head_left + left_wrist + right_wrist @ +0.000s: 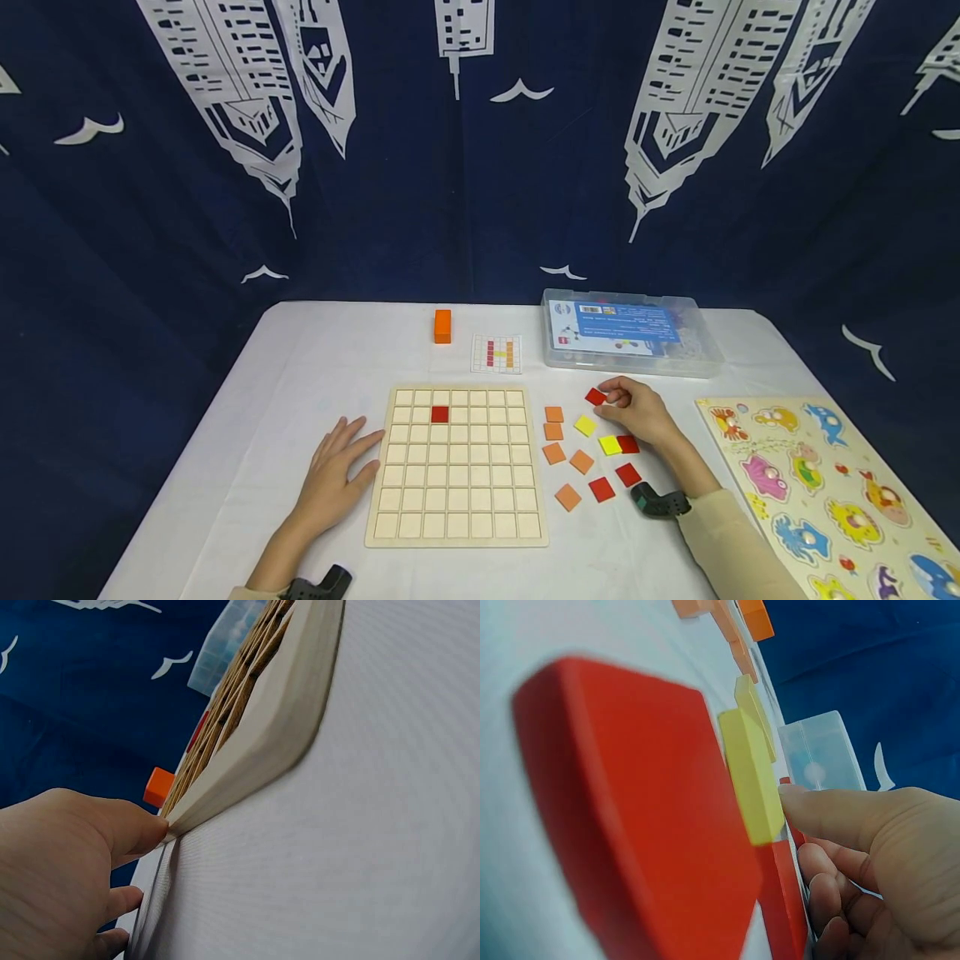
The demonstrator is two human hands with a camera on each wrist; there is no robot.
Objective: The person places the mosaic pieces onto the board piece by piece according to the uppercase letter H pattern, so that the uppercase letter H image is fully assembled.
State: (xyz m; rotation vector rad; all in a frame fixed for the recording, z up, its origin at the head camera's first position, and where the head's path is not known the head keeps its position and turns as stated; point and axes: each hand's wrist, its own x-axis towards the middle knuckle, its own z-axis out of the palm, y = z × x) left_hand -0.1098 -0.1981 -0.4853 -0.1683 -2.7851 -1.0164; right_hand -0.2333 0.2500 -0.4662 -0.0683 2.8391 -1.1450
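Note:
In the head view a wooden grid board [459, 476] lies at mid-table, with one red tile [440, 414] set in its second row. My left hand [334, 477] rests flat at the board's left edge, fingers spread; the left wrist view shows the thumb [142, 829] right at the board's corner. To the right of the board, my right hand [636, 410] pinches another red tile [595, 397] between thumb and fingers. In the right wrist view that tile is mostly hidden behind the thumb [817, 810].
Loose orange tiles [553, 453], yellow tiles [585, 426] and red tiles [602, 489] lie right of the board. Behind are an orange block [442, 327], a pattern card [497, 354] and a clear plastic case [626, 333]. An animal puzzle board [817, 492] lies far right.

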